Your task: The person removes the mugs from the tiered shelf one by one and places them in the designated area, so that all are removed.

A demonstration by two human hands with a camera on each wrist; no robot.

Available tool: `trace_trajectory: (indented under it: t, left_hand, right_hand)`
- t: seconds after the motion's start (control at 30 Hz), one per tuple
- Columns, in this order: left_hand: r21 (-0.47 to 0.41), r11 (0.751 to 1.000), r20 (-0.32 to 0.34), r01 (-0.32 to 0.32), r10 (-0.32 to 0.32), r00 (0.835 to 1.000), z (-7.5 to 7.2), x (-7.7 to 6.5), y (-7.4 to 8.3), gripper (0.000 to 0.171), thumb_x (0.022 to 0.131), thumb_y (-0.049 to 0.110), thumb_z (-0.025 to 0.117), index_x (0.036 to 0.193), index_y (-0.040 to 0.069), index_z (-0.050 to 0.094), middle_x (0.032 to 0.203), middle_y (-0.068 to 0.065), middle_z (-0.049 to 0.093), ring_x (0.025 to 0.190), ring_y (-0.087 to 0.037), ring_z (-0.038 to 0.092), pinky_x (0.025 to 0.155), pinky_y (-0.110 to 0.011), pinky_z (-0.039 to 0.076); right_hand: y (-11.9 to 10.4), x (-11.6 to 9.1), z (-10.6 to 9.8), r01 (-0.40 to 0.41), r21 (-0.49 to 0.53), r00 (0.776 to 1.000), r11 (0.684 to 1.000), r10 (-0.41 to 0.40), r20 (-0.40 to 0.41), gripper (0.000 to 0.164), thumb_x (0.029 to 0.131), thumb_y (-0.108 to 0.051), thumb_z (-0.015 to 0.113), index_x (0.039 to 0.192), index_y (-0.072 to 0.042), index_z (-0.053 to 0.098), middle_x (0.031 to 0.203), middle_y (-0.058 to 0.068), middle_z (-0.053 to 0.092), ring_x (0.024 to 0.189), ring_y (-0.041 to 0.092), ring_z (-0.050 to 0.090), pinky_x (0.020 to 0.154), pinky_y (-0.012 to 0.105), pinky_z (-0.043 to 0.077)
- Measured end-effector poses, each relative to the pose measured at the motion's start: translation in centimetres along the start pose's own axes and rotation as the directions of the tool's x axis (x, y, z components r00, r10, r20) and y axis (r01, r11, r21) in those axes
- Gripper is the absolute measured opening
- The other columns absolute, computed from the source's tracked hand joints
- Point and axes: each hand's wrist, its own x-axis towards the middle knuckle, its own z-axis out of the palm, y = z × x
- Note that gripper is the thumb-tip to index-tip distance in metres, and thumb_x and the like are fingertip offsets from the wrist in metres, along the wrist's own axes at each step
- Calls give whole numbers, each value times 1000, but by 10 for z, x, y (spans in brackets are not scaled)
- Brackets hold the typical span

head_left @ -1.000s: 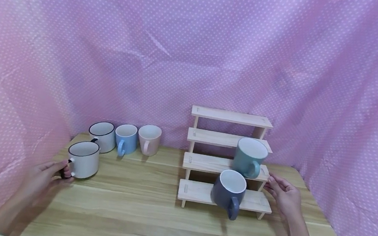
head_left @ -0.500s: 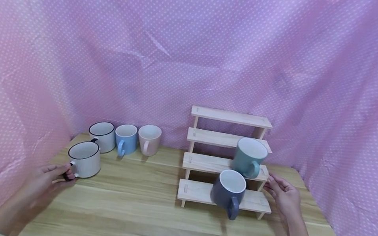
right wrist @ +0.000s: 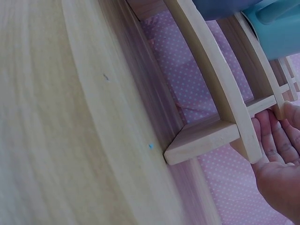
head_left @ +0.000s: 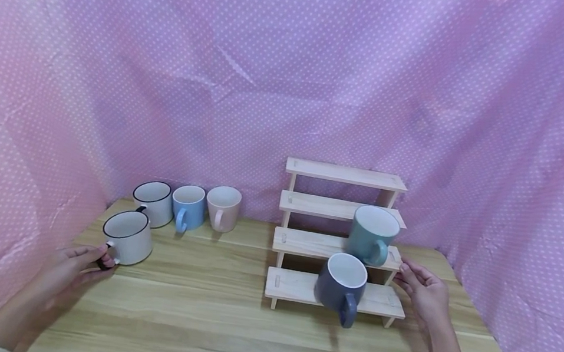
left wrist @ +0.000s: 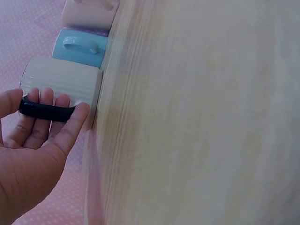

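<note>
In the head view my left hand [head_left: 68, 268] holds a white mug [head_left: 131, 244] with a black rim by its handle. The left wrist view has the fingers curled behind that black handle [left wrist: 46, 110], with the thumb at one end of it. My right hand [head_left: 427, 293] grips the right side of a four-step wooden display rack [head_left: 294, 287], thumb on a shelf's end and fingers beneath it in the right wrist view. A dark grey mug [head_left: 337, 293] stands on the lowest step. One step up is a teal mug [head_left: 367, 238].
Behind the held mug stands a second white, black-rimmed mug [head_left: 160, 210]. A light blue mug [head_left: 191, 212] and a pale pink mug [head_left: 225, 216] continue that row along the back of the wooden table [head_left: 197, 331]. Pink dotted cloth [head_left: 273, 80] hangs around the table's back and sides.
My left hand and its white mug have shifted slightly to the right, the mug turning a little. My right hand and the rack stay where they were.
</note>
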Motion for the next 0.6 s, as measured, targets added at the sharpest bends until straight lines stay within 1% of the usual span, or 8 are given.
trace_trajectory:
  t: [0.13, 0.27, 0.3, 0.4, 0.5, 0.53, 0.57, 0.6]
  left_hand:
    - [-19, 1000, -1, 8, -8, 1000, 0, 0, 0, 25, 107, 9, 53, 105, -8, 72, 97, -8, 73, 98, -21, 74, 90, -35, 59]
    - [-50, 999, 2, 1, 0, 1000, -1, 0, -2, 22, 107, 8, 53, 106, -3, 72, 98, -8, 73, 99, -22, 74, 91, -35, 59]
    - [-57, 998, 1, -2, 2, 1000, -1, -1, -3, 22, 107, 8, 53, 106, -1, 72, 98, -8, 73, 99, -21, 74, 90, -35, 59]
    - [-126, 992, -8, 18, -20, 1000, -1, -1, -5, 19, 107, 6, 53, 104, 1, 72, 100, -7, 74, 100, -18, 73, 94, -34, 57]
    - [-143, 989, -61, 44, -53, 997, 1, -2, -4, 12, 106, 9, 57, 105, 3, 67, 104, -8, 75, 101, -18, 73, 96, -38, 56]
    - [-135, 990, -90, 47, -60, 994, 1, -3, -2, 10, 105, 11, 59, 106, 3, 66, 104, -9, 75, 99, -20, 73, 95, -40, 57]
    - [-114, 992, -122, 54, -68, 990, 1, -3, 1, 11, 104, 14, 62, 106, 3, 64, 104, -9, 74, 98, -22, 73, 94, -44, 57]
    - [-59, 997, -165, 55, -64, 984, 2, -4, 5, 13, 103, 17, 64, 106, 4, 64, 102, -7, 74, 94, -23, 74, 91, -44, 58]
  right_hand:
    - [-1, 0, -1, 1, -16, 1000, 1000, -1, 4, 17, 97, -8, 69, 113, -11, 76, 105, -6, 76, 90, 10, 73, 88, 31, 60]
    - [0, 1, -2, -1, -36, 1000, 999, 1, 12, 17, 98, -10, 70, 113, -14, 77, 109, -8, 75, 92, 9, 73, 89, 31, 59]
    - [0, 1, -3, -2, -36, 1000, 999, 2, 12, 17, 98, -10, 70, 113, -13, 76, 109, -8, 75, 92, 10, 73, 89, 32, 59]
    - [1, 2, -3, -8, -42, 1000, 999, 8, 5, 23, 97, -10, 70, 119, -7, 74, 110, -9, 75, 92, 9, 73, 89, 32, 59]
    - [2, 2, -4, -9, -42, 1000, 999, 9, -2, 35, 97, -9, 70, 128, 5, 65, 109, -8, 75, 92, 10, 73, 90, 33, 59]
    - [2, 2, -4, -9, -48, 1000, 999, 9, -2, 36, 97, -10, 70, 129, 6, 64, 109, -9, 75, 92, 10, 73, 90, 32, 59]
    - [2, 2, -4, -8, -49, 1000, 999, 8, -1, 37, 97, -10, 70, 130, 7, 64, 109, -9, 75, 92, 10, 73, 90, 32, 59]
    - [2, 2, -4, -8, -48, 1000, 999, 8, 2, 37, 97, -10, 70, 130, 7, 63, 109, -9, 75, 92, 10, 73, 90, 32, 59]
